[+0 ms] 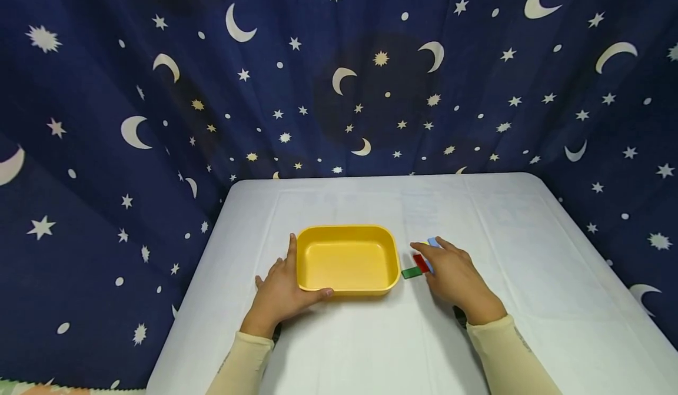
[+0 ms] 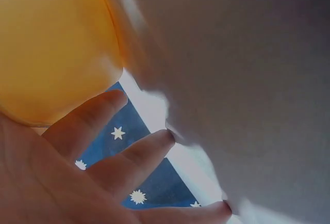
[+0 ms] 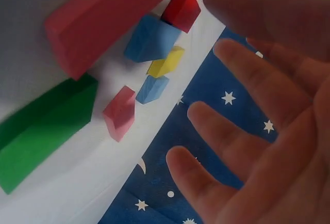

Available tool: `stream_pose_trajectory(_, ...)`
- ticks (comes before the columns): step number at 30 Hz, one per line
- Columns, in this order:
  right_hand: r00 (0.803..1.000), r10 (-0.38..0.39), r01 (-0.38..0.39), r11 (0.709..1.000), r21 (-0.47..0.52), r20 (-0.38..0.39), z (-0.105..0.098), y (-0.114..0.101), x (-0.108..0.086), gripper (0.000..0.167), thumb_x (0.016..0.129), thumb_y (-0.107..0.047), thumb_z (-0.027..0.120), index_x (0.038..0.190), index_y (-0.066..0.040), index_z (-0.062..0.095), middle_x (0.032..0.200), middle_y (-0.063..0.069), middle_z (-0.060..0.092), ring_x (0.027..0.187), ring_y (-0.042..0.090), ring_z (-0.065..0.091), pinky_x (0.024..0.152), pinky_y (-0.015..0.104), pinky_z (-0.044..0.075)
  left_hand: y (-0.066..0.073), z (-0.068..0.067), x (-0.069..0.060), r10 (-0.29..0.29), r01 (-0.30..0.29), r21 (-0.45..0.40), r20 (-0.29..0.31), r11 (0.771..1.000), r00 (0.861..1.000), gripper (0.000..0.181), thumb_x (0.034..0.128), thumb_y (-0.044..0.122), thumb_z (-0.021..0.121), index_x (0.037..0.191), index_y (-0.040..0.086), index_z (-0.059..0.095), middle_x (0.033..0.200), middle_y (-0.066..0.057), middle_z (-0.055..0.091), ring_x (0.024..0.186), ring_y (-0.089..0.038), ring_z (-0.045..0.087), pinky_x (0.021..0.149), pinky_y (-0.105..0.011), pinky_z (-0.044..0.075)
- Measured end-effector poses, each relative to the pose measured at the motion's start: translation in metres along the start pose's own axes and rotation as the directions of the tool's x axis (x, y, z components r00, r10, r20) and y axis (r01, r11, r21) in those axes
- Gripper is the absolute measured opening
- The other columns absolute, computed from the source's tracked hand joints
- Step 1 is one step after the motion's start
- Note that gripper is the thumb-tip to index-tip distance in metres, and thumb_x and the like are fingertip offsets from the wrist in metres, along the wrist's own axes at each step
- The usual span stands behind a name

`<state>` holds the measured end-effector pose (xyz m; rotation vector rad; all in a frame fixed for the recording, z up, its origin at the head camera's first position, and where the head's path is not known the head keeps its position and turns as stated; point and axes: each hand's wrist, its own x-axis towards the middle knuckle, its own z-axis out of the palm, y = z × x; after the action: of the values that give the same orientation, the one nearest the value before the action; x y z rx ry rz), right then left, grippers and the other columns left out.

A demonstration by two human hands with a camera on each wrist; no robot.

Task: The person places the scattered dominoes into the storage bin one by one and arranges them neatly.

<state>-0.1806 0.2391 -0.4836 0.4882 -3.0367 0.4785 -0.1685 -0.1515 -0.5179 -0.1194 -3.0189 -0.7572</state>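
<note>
A shallow yellow tray stands on the white table with nothing inside it. My left hand touches its front left corner, index finger straight along the left side and thumb at the front edge. Just right of the tray, my right hand hovers over wooden blocks with fingers spread, holding nothing. Beneath it are a green block, a red block, a blue block, a yellow block, a smaller blue block and a pink block. In the head view this hand hides several of them.
Closer to the right wrist camera lie a large red-pink block and a large green block. A dark blue curtain with moons and stars hangs behind and beside the white table.
</note>
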Motion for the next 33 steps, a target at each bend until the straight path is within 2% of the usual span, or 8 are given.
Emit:
stream_pose_trajectory(5,0.999,0.016,-0.015,1.000,-0.021,0.032,0.007,0.002,0.003,0.066,0.088,0.001,0.074,0.150,-0.017,0.060,0.139,0.012,0.068,0.147,0.053,0.038,0.105,0.080,0.032,0.003,-0.001,-0.002,-0.010,0.010,-0.001,0.024,1.000,1.000,0.153,0.0588,0.104,0.060,0.171,0.023,-0.003,0.155,-0.008,0.055,0.145,-0.041,0.046,0.099,-0.092,0.020)
stream_pose_trajectory(9,0.999,0.029,-0.027,0.999,-0.035,0.046,0.012,0.004,0.004,0.067,0.088,-0.001,0.074,0.151,-0.018,0.058,0.135,0.014,0.070,0.145,0.053,0.040,0.105,0.078,0.034,0.003,0.001,-0.002,-0.013,0.012,0.008,0.015,1.000,1.000,0.154,0.0571,0.107,0.056,0.172,0.018,0.004,0.152,-0.009,0.058,0.145,-0.042,0.047,0.098,-0.093,0.020)
stream_pose_trajectory(14,0.999,0.025,-0.023,0.999,-0.040,0.040,0.014,0.006,0.005,0.065,0.090,-0.003,0.075,0.151,-0.017,0.057,0.129,0.015,0.073,0.139,0.053,0.048,0.101,0.076,0.039,0.002,0.004,-0.001,-0.015,0.015,0.012,0.004,1.000,1.000,0.155,0.0561,0.108,0.054,0.172,0.018,0.004,0.151,-0.008,0.059,0.145,-0.041,0.046,0.098,-0.093,0.020)
stream_pose_trajectory(22,0.999,0.032,-0.031,0.999,-0.025,0.021,0.015,0.007,0.007,0.063,0.088,-0.004,0.077,0.149,-0.014,0.060,0.131,0.013,0.072,0.132,0.050,0.053,0.099,0.074,0.042,0.002,0.004,0.000,-0.033,0.033,0.003,0.009,0.999,0.999,0.149,0.0599,0.106,0.056,0.172,0.024,0.000,0.150,-0.009,0.059,0.147,-0.040,0.045,0.100,-0.093,0.018)
stream_pose_trajectory(33,1.000,0.028,-0.028,0.999,-0.019,-0.013,0.017,0.011,0.002,0.056,0.086,-0.006,0.081,0.140,-0.011,0.066,0.126,0.014,0.073,0.120,0.043,0.060,0.095,0.069,0.046,0.003,0.004,0.000,-0.037,0.037,-0.005,0.014,0.999,0.999,0.152,0.0582,0.107,0.055,0.172,0.021,0.002,0.149,-0.010,0.060,0.146,-0.041,0.045,0.099,-0.093,0.018)
